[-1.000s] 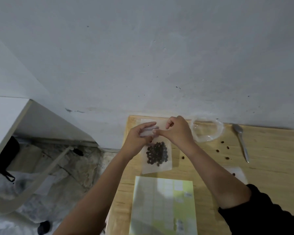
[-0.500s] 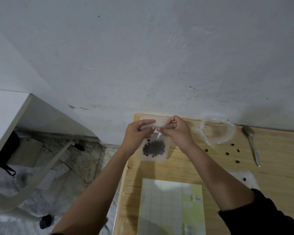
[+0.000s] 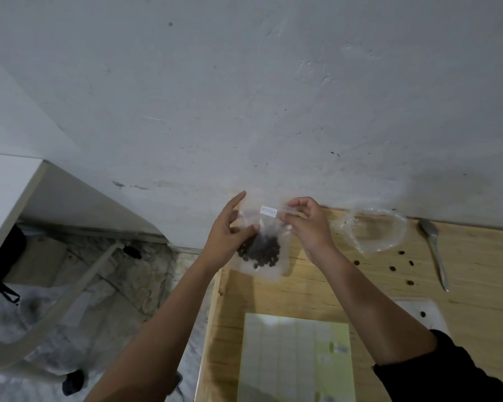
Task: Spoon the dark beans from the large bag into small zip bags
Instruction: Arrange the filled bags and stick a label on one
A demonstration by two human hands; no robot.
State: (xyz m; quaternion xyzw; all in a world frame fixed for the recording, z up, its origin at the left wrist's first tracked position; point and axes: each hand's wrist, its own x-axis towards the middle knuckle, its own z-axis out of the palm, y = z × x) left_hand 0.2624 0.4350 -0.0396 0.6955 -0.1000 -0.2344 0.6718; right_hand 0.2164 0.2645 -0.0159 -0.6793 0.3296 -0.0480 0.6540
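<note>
**Small zip bag held up over the desk, label couldn't be read**

A fair bit was cut off or murky. The writing on the white label (image 3: pixel 268 211) at the top of the small zip bag (image 3: pixel 262 268) was too blurred to be read. The print on the pale sheet of stickers (image 3: pixel 294 358) lying on the desk (image 3: pixel 462 300) couldn't be made out either.

The small zip bag was held above the desk's far left corner, with the dark beans (image 3: pixel 260 252) bunched in its lower half. Its top edge was pinched beside the label by the right hand (image 3: pixel 308 224), fingers curled. The left hand (image 3: pixel 230 233) was spread, forefinger straight, thumb laid against the bag's front. How much it was actually gripping couldn't be told.

The large bag (image 3: pixel 372 233), clear and crumpled, was lying to the right. A few loose beans (image 3: pixel 392 268) were scattered between it and the spoon (image 3: pixel 434 250).
</note>
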